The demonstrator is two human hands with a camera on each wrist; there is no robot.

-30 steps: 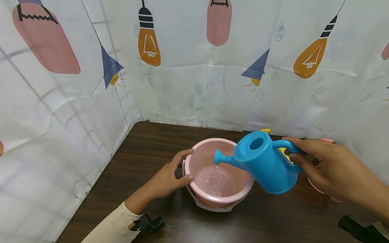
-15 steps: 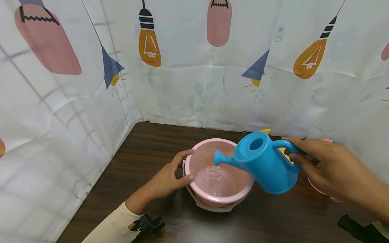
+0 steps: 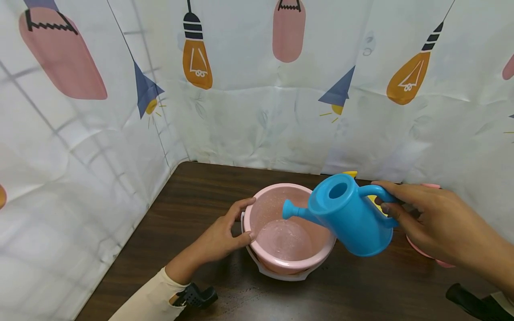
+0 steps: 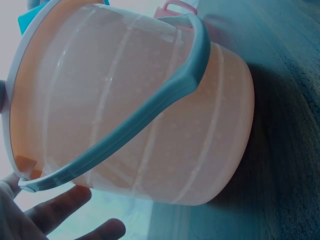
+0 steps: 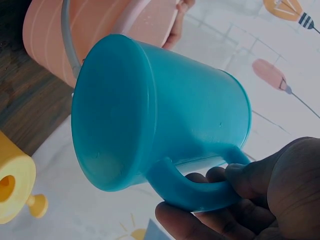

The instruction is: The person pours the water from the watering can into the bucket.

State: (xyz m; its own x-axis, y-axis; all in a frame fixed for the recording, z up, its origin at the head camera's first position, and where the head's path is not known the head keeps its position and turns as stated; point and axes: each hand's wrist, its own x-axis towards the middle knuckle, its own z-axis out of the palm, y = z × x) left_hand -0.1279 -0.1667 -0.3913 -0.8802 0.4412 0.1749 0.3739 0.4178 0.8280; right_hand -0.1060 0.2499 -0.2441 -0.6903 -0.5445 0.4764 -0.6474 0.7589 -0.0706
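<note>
A pink bucket (image 3: 263, 214) stands on the dark wooden table, with shallow water (image 3: 285, 243) at its bottom. My left hand (image 3: 221, 234) grips its left rim, thumb at the near side and fingers farther back. The bucket's pale handle (image 4: 145, 117) hangs down along the outer wall in the left wrist view. My right hand (image 3: 437, 223) holds a blue watering can (image 3: 355, 223) by its handle, fingers curled round it in the right wrist view. The can tilts left, its spout (image 3: 295, 209) over the bucket's opening. No stream from the spout shows.
Behind the blue can stands a yellow watering can (image 5: 15, 175), partly hidden in the head view. A pink object (image 3: 443, 264) is mostly covered by my right hand. Wet drops (image 3: 245, 294) lie on the table near the bucket. A printed curtain (image 3: 257, 125) borders the table's back and left.
The ripples and bubbles on the water in the bucket have calmed. Both hands, the bucket and the watering can hold their places.
</note>
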